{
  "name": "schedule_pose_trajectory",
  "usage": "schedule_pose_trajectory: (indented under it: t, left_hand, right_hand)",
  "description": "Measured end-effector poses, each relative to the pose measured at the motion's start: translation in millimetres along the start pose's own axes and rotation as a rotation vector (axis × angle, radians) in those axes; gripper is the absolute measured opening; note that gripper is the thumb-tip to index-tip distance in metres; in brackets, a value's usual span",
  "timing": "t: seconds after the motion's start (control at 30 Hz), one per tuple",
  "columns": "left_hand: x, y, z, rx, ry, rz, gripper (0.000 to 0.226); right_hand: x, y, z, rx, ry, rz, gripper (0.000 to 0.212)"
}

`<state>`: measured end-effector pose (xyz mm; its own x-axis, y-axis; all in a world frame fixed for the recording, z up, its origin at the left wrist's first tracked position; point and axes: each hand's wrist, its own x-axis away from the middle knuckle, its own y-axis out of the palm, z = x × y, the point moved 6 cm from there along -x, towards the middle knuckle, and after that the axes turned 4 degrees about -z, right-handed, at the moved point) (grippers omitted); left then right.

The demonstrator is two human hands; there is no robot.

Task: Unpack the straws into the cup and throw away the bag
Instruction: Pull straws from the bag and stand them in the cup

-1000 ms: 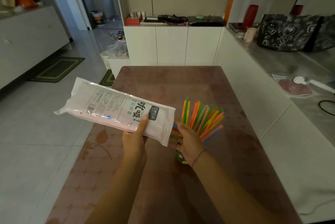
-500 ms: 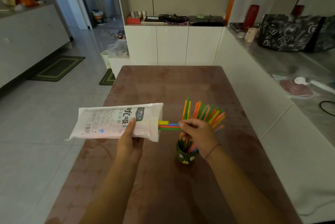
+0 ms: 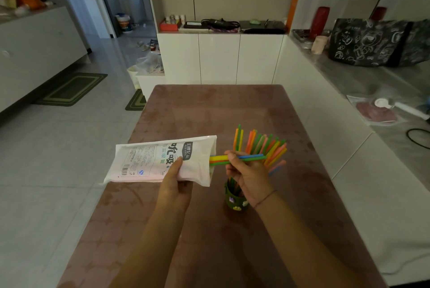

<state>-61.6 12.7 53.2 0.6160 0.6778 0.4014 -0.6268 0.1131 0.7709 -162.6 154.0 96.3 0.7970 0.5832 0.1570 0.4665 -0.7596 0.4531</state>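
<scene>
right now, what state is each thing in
bag: open at its right end, held level
held straws: partway out of the bag
cup: upright on the table
cup straws: standing fanned in the cup
left hand: grips the bag
right hand: pinches the held straws

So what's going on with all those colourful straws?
A person is unpacking straws. The left hand holds the white bag sideways above the table. The right hand pinches a few coloured straws sticking out of its open end. Many more straws already stand fanned out in the green cup on the table, just below that hand.
</scene>
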Motion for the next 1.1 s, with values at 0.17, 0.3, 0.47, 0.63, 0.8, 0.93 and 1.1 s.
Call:
schedule_pose_trajectory:
  t: [0.17, 0.3, 0.47, 0.63, 0.8, 0.93, 1.1]
  left_hand:
    - [-3.8, -8.6, 11.9, 0.025, 0.002, 0.018, 0.029]
    - [-1.7, -4.1, 3.1, 0.023, -0.010, 0.004, 0.034]
    - [2.0, 0.9, -13.9, 0.004, -0.048, -0.010, 0.030]
    - [-1.1, -5.9, -2.0, 0.005, -0.018, -0.019, 0.028]
    - [-7.5, -20.9, 14.4, -0.001, 0.004, 0.036, 0.024]
    - [-7.9, -22.6, 14.1, -0.020, -0.004, 0.034, 0.023]
    - [-7.4, -21.0, 8.5, -0.035, -0.023, 0.037, 0.021]
  right_hand:
    - [-5.3, -14.6, -22.9, 0.076, -0.064, 0.018, 0.010]
    - [-7.5, -9.5, -15.5, 0.055, -0.064, 0.019, 0.008]
    - [-7.6, -0.3, -0.6, 0.113, -0.076, 0.011, 0.008]
    - [-9.6, -19.5, -35.5, 0.297, -0.161, 0.114, 0.013]
    - [-12.3, -48.2, -89.5, 0.383, -0.230, 0.186, 0.014]
    - [-13.0, -66.6, -102.5, 0.494, -0.194, 0.227, 0.018]
    - [-11.2, -79.5, -102.2, 0.717, -0.199, 0.270, 0.020]
